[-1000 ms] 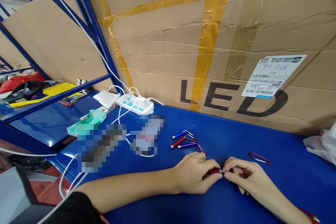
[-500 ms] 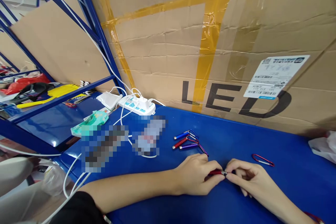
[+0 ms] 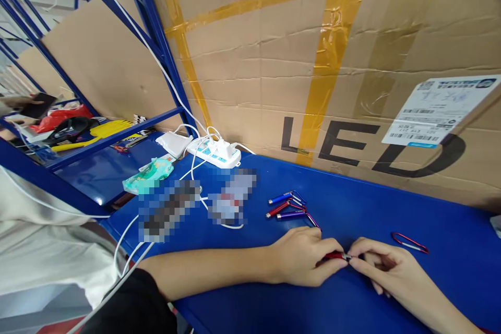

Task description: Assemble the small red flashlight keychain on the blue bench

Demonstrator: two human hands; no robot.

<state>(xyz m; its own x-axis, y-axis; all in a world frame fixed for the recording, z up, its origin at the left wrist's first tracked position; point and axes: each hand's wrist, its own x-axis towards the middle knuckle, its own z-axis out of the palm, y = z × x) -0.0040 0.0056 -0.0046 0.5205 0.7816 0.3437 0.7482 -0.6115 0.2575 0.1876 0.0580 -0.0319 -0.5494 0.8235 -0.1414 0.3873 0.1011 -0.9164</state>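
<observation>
Fingers of the left hand [image 3: 303, 257] pinch a small red flashlight [image 3: 335, 255] lying lengthwise left to right on the blue table [image 3: 352, 209], its metal tip pointing right into the right hand [image 3: 385, 269], whose fingertips close on that end.

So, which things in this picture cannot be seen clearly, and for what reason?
- Small red flashlight, head view: mostly covered by the left hand; its tip meets the right hand, and what those fingers pinch is too small to tell.
- Two pixelated items on the blue table: blurred out.
- Shipping label on the cardboard box: print too small, right corner cut by the edge.
- Right forearm: leaves the bottom edge.
</observation>
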